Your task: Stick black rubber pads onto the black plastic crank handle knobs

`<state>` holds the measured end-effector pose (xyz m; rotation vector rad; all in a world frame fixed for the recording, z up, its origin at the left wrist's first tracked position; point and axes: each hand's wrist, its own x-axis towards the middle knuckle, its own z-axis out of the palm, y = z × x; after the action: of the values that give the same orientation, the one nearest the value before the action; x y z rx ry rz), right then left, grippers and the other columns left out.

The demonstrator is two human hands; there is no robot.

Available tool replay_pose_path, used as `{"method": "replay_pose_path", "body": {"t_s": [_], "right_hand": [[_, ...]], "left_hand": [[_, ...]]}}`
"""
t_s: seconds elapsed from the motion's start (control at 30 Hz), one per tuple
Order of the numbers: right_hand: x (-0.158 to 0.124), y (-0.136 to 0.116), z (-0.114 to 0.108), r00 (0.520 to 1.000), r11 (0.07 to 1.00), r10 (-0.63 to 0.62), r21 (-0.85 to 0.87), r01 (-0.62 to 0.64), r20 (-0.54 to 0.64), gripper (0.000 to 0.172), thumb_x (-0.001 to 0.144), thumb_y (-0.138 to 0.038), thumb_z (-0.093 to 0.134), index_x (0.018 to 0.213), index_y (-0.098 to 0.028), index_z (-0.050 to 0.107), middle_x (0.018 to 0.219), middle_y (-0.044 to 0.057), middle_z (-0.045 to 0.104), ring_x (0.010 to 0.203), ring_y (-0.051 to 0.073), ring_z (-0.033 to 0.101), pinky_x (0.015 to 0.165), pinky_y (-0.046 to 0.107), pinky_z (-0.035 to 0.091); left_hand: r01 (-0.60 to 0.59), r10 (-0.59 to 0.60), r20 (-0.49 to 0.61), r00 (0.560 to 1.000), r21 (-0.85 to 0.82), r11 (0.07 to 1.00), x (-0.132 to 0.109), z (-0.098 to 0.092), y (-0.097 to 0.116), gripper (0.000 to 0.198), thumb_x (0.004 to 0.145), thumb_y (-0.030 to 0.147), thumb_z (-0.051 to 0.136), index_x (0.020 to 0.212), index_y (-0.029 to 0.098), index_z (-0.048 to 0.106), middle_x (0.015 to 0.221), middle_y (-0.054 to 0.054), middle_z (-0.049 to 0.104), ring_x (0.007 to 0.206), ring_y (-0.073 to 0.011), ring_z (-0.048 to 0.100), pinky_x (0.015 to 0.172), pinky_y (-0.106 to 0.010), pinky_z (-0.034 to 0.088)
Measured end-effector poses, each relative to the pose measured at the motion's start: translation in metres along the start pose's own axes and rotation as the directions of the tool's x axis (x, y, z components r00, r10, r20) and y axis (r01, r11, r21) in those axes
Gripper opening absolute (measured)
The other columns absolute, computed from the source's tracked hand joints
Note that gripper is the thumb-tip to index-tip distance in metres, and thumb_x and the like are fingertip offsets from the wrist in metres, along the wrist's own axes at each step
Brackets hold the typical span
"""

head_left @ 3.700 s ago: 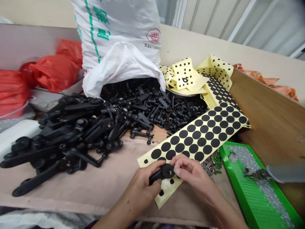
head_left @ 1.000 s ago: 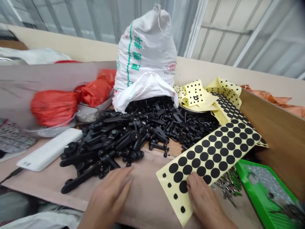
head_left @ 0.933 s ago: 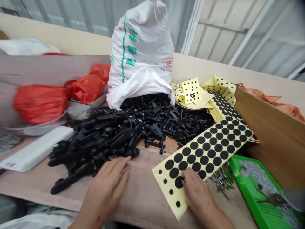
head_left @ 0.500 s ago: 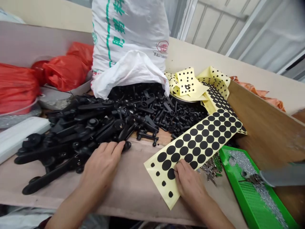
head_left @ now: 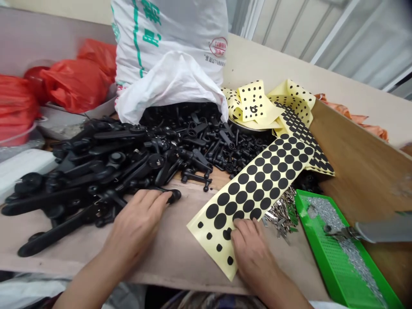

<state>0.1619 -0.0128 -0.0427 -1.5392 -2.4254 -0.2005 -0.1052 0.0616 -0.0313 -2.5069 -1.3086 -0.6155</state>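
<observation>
My left hand [head_left: 135, 223] lies flat, fingers stretched out, at the near edge of a pile of black plastic handles [head_left: 96, 171]; its fingertips touch one handle's round end [head_left: 175, 196]. My right hand [head_left: 249, 249] rests on the near end of a yellow backing sheet [head_left: 257, 189] covered in round black pads. Its fingertips press together at a black pad [head_left: 227, 234] on the sheet. Whether the pad is lifted I cannot tell.
A white woven sack [head_left: 167, 43] and an open white bag [head_left: 170, 86] spill small black parts [head_left: 225, 146]. More yellow sheets [head_left: 273, 103] lie behind. A green tray [head_left: 344, 253] of tiny metal screws sits right, with a grey tool [head_left: 380, 231]. Red bags [head_left: 64, 86] stand left.
One black handle with a pad was in both hands before; now it is gone from them. My left hand has reached to the handle pile, my right to the pad sheet.
</observation>
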Motion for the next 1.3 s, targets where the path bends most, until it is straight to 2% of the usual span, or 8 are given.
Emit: {"method": "replay_pose_path", "body": {"t_s": [0.27,0.5,0.7,0.8,0.87,1.07,1.17,1.3], "right_hand": [[-0.011,0.004,-0.003,0.994,0.968,-0.087,0.241,0.067,0.072,0.025,0.072,0.004,0.041,0.084,-0.015,0.053,0.104,0.015,0.058,0.101,0.030,0.046,0.092,0.055,0.037],[-0.017,0.019,-0.037,0.940,0.809,-0.080,0.573,-0.132,0.330,0.010,0.090,-0.015,0.042,0.088,-0.023,0.049,0.123,0.007,0.054,0.122,0.024,0.040,0.100,0.043,0.037],[0.002,0.022,-0.054,0.932,0.350,0.124,0.864,-0.362,0.341,0.016,0.087,-0.032,0.050,0.075,-0.022,0.052,0.115,0.006,0.054,0.110,0.023,0.051,0.093,0.037,0.040],[0.013,0.016,-0.052,0.914,0.039,0.121,0.919,-0.393,0.386,0.019,0.080,-0.036,0.059,0.072,-0.021,0.054,0.113,0.007,0.055,0.107,0.024,0.052,0.091,0.036,0.040],[0.016,0.013,-0.049,0.905,-0.110,0.131,0.913,-0.392,0.405,0.020,0.077,-0.036,0.063,0.069,-0.020,0.055,0.112,0.008,0.056,0.105,0.024,0.053,0.091,0.037,0.039],[0.015,0.018,-0.040,0.886,-0.216,0.174,0.894,-0.391,0.430,0.020,0.074,-0.037,0.066,0.068,-0.019,0.058,0.110,0.009,0.057,0.102,0.025,0.052,0.092,0.041,0.037],[0.015,0.020,-0.037,0.872,-0.240,0.185,0.882,-0.407,0.453,0.022,0.071,-0.038,0.069,0.066,-0.019,0.058,0.108,0.009,0.057,0.100,0.025,0.053,0.090,0.041,0.037],[0.018,0.018,-0.032,0.846,-0.283,0.188,0.853,-0.439,0.498,0.023,0.069,-0.036,0.070,0.064,-0.018,0.058,0.107,0.009,0.058,0.099,0.024,0.052,0.088,0.037,0.037]], "left_hand": [[-0.112,0.112,-0.005,0.994,-0.072,0.991,0.004,0.003,0.019,0.020,0.092,0.021,0.042,0.093,0.011,0.059,0.103,-0.015,0.063,0.100,-0.0305,0.052,0.082,-0.042,0.043],[0.063,-0.018,0.213,0.977,-0.207,0.976,0.004,0.004,0.024,0.028,0.085,0.023,0.050,0.110,0.010,0.056,0.092,-0.012,0.065,0.089,-0.0281,0.058,0.080,-0.039,0.045],[0.408,-0.188,0.514,0.837,-0.357,0.840,0.014,-0.011,0.026,0.025,0.081,0.022,0.047,0.104,0.018,0.056,0.084,-0.005,0.066,0.076,-0.0238,0.061,0.070,-0.034,0.045],[0.529,-0.162,0.540,0.826,-0.641,0.556,0.015,-0.015,0.037,0.031,0.079,0.021,0.049,0.109,0.020,0.051,0.080,0.000,0.066,0.073,-0.0185,0.062,0.064,-0.026,0.046],[0.507,-0.148,0.501,0.852,-0.723,0.469,0.013,-0.015,0.045,0.033,0.080,0.020,0.049,0.113,0.019,0.050,0.083,-0.001,0.067,0.073,-0.0179,0.063,0.062,-0.024,0.047],[0.094,-0.066,0.091,0.994,-0.343,0.935,-0.007,-0.004,0.060,0.046,0.080,0.006,0.036,0.116,0.024,0.057,0.105,-0.011,0.063,0.087,-0.0251,0.058,0.074,-0.039,0.044],[0.004,0.046,0.128,0.991,-0.363,0.932,-0.017,0.004,0.066,0.046,0.080,0.005,0.035,0.114,0.027,0.057,0.117,-0.010,0.059,0.094,-0.0248,0.057,0.076,-0.038,0.046],[0.170,-0.050,0.248,0.967,-0.491,0.855,-0.012,0.007,0.072,0.034,0.086,0.015,0.040,0.119,0.019,0.049,0.111,-0.011,0.062,0.099,-0.0217,0.058,0.085,-0.034,0.048]]}}
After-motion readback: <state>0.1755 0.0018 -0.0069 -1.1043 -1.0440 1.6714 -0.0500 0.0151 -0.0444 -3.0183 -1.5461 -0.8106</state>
